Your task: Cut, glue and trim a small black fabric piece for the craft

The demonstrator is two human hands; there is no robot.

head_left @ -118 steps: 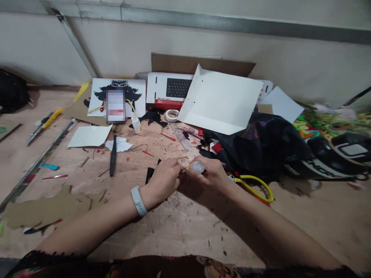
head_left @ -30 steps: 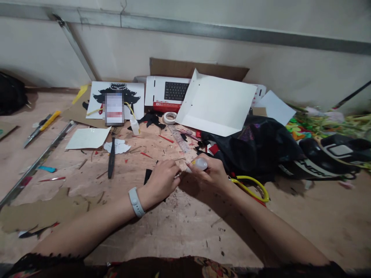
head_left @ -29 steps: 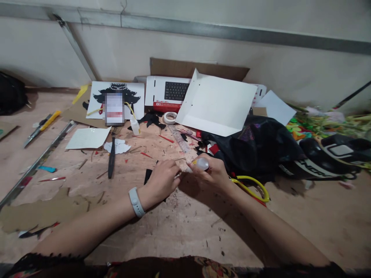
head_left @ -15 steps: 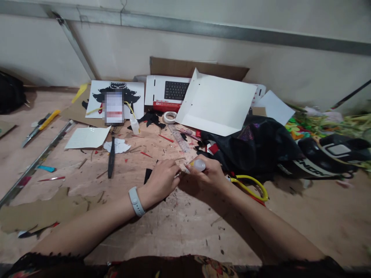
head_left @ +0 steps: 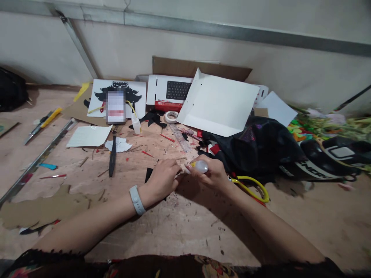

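Observation:
My right hand point(head_left: 213, 173) is closed around a small clear glue bottle point(head_left: 201, 166) with a yellow label, tilted so that its base faces up toward me. The bottle's tip is down by the fingertips of my left hand point(head_left: 164, 175), where the contact point is hidden. My left fingers are bent and drawn together at the table. Whatever they pinch is too small or covered to make out. A black piece point(head_left: 148, 174) shows from under the left hand. Yellow-handled scissors point(head_left: 255, 185) lie beside my right wrist, partly covered.
A second glue bottle point(head_left: 135, 124), a tape roll point(head_left: 171, 117), a clear ruler point(head_left: 180, 138) and a utility knife point(head_left: 43, 123) lie around. Behind stand a keyboard box point(head_left: 158, 89) and a white sheet point(head_left: 220, 102). At right are black cloth point(head_left: 261, 143) and a black bottle point(head_left: 315, 170).
The glue bottle in my right hand has tipped a little, its base now facing me more. My left hand stays nearly in place; the whole view has shifted slightly.

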